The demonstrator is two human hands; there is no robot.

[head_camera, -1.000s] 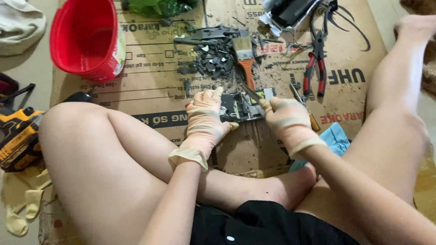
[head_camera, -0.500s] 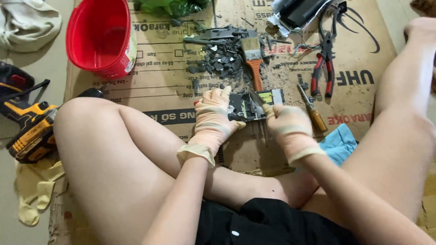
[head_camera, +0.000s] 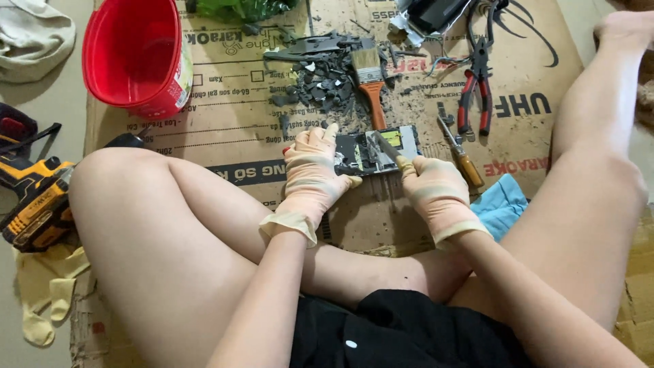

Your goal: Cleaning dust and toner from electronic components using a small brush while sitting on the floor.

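Note:
I sit cross-legged on a flattened cardboard sheet (head_camera: 231, 129). Both hands wear thin beige gloves. My left hand (head_camera: 312, 174) rests on the left end of a small dark circuit board (head_camera: 381, 150) and holds it down on the cardboard. My right hand (head_camera: 436, 191) is closed around a tool with a metal blade (head_camera: 385, 145) whose tip lies on the board's middle. The tool's handle is hidden inside the fist.
A red bucket (head_camera: 136, 54) stands at the upper left. A paintbrush with an orange handle (head_camera: 371, 85), dark debris (head_camera: 317, 78), red-handled pliers (head_camera: 475, 88) and a screwdriver (head_camera: 460, 153) lie beyond the board. A yellow drill (head_camera: 37, 204) lies left, a blue cloth (head_camera: 504, 204) right.
The view has shifted, so things sit a little further right in the frame. Both hands stay on the board and the tool, with only small movement.

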